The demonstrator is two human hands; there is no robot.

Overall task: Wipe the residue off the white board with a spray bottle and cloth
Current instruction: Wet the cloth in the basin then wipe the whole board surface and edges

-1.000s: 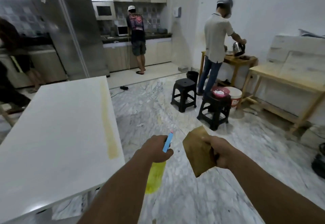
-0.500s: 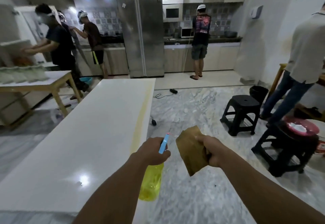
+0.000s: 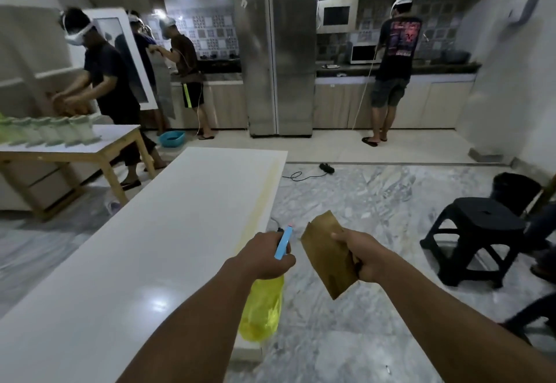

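Note:
A long white board (image 3: 156, 232) lies flat on the left, running away from me. A yellowish residue streak (image 3: 264, 193) follows its right edge. My left hand (image 3: 264, 257) grips the neck of a yellow spray bottle (image 3: 263, 310) with a blue trigger head, held just past the board's right edge near its front. My right hand (image 3: 365, 254) pinches a folded brown cloth (image 3: 328, 256), held in the air over the marble floor, right of the bottle and apart from the board.
A black plastic stool (image 3: 478, 232) stands on the right. A wooden table (image 3: 78, 151) with pale green items is at the left. Several people work at the far kitchen counters beside a steel fridge (image 3: 279, 60). A cable and plug (image 3: 326, 167) lie on the floor.
The view has swung left, bringing the board's full length and the kitchen into sight. Both hands keep their holds on the bottle and cloth and have shifted slightly closer to the board's edge.

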